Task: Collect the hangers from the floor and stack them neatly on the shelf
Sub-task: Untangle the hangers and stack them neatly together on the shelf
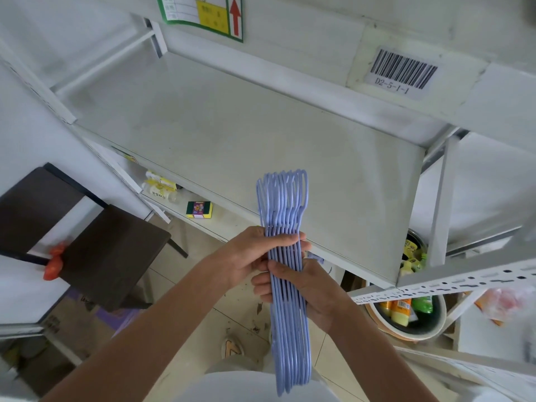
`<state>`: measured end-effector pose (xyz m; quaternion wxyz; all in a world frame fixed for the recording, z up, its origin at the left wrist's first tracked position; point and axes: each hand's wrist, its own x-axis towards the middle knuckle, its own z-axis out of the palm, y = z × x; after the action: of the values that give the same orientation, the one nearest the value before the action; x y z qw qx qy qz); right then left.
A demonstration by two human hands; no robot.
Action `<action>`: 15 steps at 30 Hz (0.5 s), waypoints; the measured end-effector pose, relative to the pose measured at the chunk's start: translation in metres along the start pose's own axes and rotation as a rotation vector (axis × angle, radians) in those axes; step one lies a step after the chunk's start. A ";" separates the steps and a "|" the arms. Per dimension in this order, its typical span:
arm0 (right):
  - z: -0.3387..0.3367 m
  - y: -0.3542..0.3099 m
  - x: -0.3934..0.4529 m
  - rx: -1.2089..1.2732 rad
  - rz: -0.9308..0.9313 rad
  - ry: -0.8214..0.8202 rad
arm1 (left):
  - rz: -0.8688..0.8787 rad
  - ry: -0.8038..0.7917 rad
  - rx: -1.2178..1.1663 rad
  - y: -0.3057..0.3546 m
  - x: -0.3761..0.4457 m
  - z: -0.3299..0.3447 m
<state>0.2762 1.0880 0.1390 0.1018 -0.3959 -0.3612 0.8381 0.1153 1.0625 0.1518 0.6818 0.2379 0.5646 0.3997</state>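
A bundle of several light purple hangers (pixel 282 204) is pressed together edge-on, hooks pointing away from me over the front edge of the white metal shelf (pixel 220 123). My left hand (pixel 249 253) grips the bundle from the left, fingers wrapped over the wires. My right hand (pixel 313 291) holds it from the right and below, thumb across the front. The lower ends of the hangers hang down in front of my body. The shelf surface itself carries nothing.
A lower shelf holds a yellow sponge pack (pixel 199 209) and small bottles (pixel 158 185). A dark brown stool or table (pixel 110 253) stands at left. A round bin of bottles (pixel 406 314) sits under the shelf at right. A perforated shelf rail (pixel 452 282) juts in from the right. Tiled floor lies below.
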 end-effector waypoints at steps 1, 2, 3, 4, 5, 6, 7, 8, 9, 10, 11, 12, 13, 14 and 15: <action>0.003 -0.002 -0.001 0.003 -0.013 -0.001 | 0.009 -0.031 0.008 0.001 -0.002 -0.003; 0.005 -0.003 -0.002 0.003 -0.021 0.001 | 0.021 -0.059 0.014 0.002 -0.002 -0.006; 0.006 -0.005 -0.003 -0.003 -0.029 0.004 | 0.029 -0.086 0.021 0.003 -0.004 -0.009; 0.007 -0.005 -0.004 -0.012 -0.035 0.003 | 0.040 -0.121 0.039 0.004 -0.006 -0.013; 0.008 -0.006 -0.005 -0.021 -0.037 -0.005 | 0.049 -0.172 0.067 0.003 -0.009 -0.018; 0.008 -0.006 -0.006 -0.027 -0.036 -0.020 | 0.051 -0.233 0.111 0.002 -0.011 -0.026; 0.008 -0.006 -0.007 -0.031 -0.031 -0.041 | 0.040 -0.289 0.165 0.002 -0.014 -0.034; 0.008 -0.006 -0.007 -0.033 -0.019 -0.064 | 0.013 -0.319 0.232 0.000 -0.016 -0.047; 0.007 -0.006 -0.009 -0.030 -0.001 -0.091 | -0.022 -0.319 0.314 0.001 -0.018 -0.060; 0.006 -0.007 -0.010 -0.020 0.021 -0.124 | -0.043 -0.290 0.408 0.000 -0.018 -0.075; 0.006 -0.008 -0.012 -0.011 0.042 -0.156 | -0.034 -0.216 0.554 0.000 -0.020 -0.091; 0.004 -0.009 -0.013 -0.010 0.057 -0.178 | 0.012 -0.096 0.730 0.003 -0.021 -0.105; 0.003 -0.011 -0.014 -0.017 0.067 -0.190 | 0.074 0.055 0.884 0.008 -0.024 -0.117; 0.001 -0.012 -0.015 -0.027 0.071 -0.200 | 0.151 0.209 0.944 0.013 -0.025 -0.125; 0.001 -0.014 -0.017 -0.032 0.076 -0.216 | 0.233 0.311 1.020 0.017 -0.024 -0.128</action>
<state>0.2853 1.0900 0.1592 0.0240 -0.3184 -0.3680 0.8733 -0.0132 1.0366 0.1470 0.3396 0.5373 0.7510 0.1786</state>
